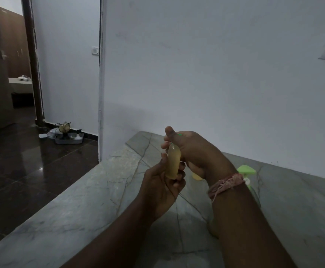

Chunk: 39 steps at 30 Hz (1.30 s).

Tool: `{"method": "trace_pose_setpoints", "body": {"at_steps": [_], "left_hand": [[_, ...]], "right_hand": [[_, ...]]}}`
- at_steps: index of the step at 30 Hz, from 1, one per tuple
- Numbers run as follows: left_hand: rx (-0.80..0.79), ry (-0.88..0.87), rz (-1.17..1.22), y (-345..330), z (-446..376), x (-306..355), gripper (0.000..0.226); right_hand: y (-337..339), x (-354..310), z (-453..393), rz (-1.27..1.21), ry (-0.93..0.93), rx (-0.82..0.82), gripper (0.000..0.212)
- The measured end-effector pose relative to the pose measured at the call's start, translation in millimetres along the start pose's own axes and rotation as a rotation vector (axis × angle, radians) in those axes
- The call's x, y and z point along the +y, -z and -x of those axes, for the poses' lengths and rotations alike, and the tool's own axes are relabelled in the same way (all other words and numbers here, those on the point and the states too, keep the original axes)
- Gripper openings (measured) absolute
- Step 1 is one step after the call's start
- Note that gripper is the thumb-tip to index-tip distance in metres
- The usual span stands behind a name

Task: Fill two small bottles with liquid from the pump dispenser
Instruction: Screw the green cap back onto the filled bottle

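Observation:
A small translucent bottle (173, 163) of yellowish liquid is held upright above the grey marble counter (92, 190). My left hand (161, 186) grips its lower body. My right hand (188, 151) closes around its top, where a speck of green shows between the fingers; the cap itself is hidden. Behind my right wrist stands the pump dispenser (246, 171) with a green head, mostly hidden by my forearm. A second small yellowish bottle (196, 176) peeks out on the counter below my right hand.
A white wall rises right behind the counter. The counter's left edge drops to a dark glossy floor. Far off on that floor sits a tray (68, 139) with small items, beside a doorway.

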<state>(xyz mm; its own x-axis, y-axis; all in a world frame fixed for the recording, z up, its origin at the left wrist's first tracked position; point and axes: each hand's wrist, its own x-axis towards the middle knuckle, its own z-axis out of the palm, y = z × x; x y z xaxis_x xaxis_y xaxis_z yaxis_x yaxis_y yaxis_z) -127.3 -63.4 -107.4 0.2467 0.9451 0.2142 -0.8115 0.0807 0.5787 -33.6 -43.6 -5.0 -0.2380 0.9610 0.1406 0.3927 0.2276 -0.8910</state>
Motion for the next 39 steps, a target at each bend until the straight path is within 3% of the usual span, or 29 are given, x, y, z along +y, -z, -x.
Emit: {"method": "trace_pose_setpoints", "body": {"at_steps": [3,6,12,15,17,20,23,26,30,35,39], "left_hand": [[-0.031,-0.026,-0.053,3.4,-1.1,0.5,0.039],[0.023,-0.129,-0.258,6.9,-5.7,-3.0,0.035],[0.204,-0.479,-0.911,11.0,-9.1,-14.6,0.017],[0.314,-0.620,-1.131,7.5,-5.3,-19.8,0.017],[0.370,-0.639,-1.136,6.8,-3.5,-21.1,0.026],[0.311,-0.627,-1.023,7.8,-3.9,-17.7,0.017],[0.235,-0.402,-0.714,11.2,-8.4,-13.0,0.024],[0.189,-0.239,-0.523,11.5,-9.9,-12.1,0.034],[0.165,-0.293,-0.698,15.6,-10.9,-12.4,0.031],[0.260,-0.463,-0.964,16.7,-9.8,-15.9,0.022],[0.264,-0.464,-0.920,16.5,-7.0,-11.1,0.028]], "right_hand": [[-2.9,1.5,-0.5,-0.034,-0.008,-0.016,0.056],[-4.8,1.7,0.4,-0.059,-0.062,0.011,0.049],[-30.0,18.8,-9.3,0.038,-0.154,0.363,0.054],[-39.9,21.7,-4.6,0.222,-0.200,0.555,0.059],[-46.9,20.1,2.4,0.290,-0.162,0.620,0.057],[-47.2,19.8,4.7,0.175,-0.052,0.520,0.052],[-32.1,16.6,6.1,0.015,-0.049,0.317,0.047],[-21.1,19.6,7.7,-0.061,-0.024,0.232,0.041],[-29.2,29.1,7.9,-0.127,-0.028,0.348,0.035],[-48.4,34.1,7.2,-0.136,-0.039,0.536,0.035],[-48.3,31.7,7.4,-0.087,-0.052,0.440,0.035]]}}
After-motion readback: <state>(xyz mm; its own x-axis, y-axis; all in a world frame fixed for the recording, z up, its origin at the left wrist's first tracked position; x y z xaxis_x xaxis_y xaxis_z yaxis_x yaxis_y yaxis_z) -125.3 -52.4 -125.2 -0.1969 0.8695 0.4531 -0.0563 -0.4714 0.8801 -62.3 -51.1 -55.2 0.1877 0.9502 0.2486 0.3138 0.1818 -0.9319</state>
